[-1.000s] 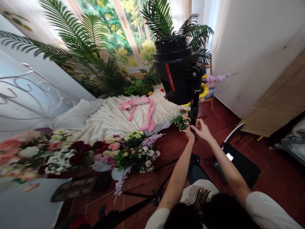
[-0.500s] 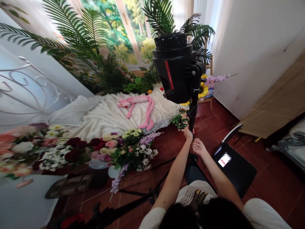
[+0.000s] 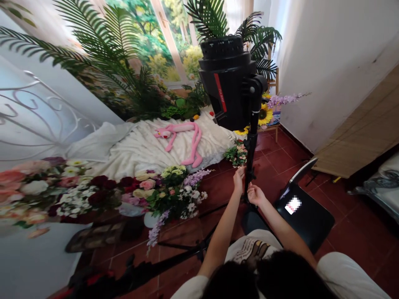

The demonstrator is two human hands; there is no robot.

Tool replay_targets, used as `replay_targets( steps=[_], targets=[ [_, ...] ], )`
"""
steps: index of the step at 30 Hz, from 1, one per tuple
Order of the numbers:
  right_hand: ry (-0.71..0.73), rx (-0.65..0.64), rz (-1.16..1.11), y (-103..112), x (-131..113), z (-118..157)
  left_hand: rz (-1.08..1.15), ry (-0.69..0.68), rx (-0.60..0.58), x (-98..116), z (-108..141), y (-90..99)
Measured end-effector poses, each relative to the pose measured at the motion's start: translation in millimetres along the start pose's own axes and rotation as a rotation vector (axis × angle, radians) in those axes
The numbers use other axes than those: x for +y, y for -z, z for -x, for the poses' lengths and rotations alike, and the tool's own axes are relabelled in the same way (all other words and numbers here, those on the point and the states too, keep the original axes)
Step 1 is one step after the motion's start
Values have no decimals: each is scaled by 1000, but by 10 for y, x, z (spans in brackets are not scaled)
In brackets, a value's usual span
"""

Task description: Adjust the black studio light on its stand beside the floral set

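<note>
A black studio light [image 3: 226, 85] with a red stripe is mounted on top of a black light stand [image 3: 249, 155], which stands upright in front of me. My left hand [image 3: 239, 179] is just left of the pole, its fingers partly bent and apart, with no grip on the pole visible. On the other side and lower down, my right hand [image 3: 255, 194] is palm up beside the pole, fingers loosely curled with nothing visible in them. Its fingertips are close to the pole, below a small clamp; whether they touch it I cannot tell.
A black chair [image 3: 307, 218] with a lit phone [image 3: 293, 205] on it is at my right. Artificial flowers [image 3: 174, 191] line the left, before a white blanket [image 3: 137, 147] bearing a pink plush toy [image 3: 195, 143]. A black tripod [image 3: 162, 268] lies across the lower left.
My left hand has come off the pole and moved slightly left. My right hand has shifted a little left, nearer the pole. The light appears slightly higher in view.
</note>
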State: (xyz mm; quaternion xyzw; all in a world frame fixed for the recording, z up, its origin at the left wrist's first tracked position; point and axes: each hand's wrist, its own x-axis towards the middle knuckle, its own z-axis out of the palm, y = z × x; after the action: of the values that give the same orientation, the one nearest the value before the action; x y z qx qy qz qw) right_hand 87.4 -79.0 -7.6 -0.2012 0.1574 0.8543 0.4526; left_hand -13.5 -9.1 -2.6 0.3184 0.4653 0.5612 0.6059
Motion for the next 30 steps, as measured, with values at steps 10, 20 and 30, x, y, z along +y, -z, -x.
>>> replay_targets(
  steps=[10,20,30],
  targets=[
    [-368,147,321,-275,753,-284,-307,570,412,-490,1719,2495],
    [-590,-564,1791,-1234,2531,-797,-415,89,907,38,2888,3289],
    [-827,-1033,2522,-2038,3870,-1207,-665,-318,1050,618,2801,2678]
  ],
)
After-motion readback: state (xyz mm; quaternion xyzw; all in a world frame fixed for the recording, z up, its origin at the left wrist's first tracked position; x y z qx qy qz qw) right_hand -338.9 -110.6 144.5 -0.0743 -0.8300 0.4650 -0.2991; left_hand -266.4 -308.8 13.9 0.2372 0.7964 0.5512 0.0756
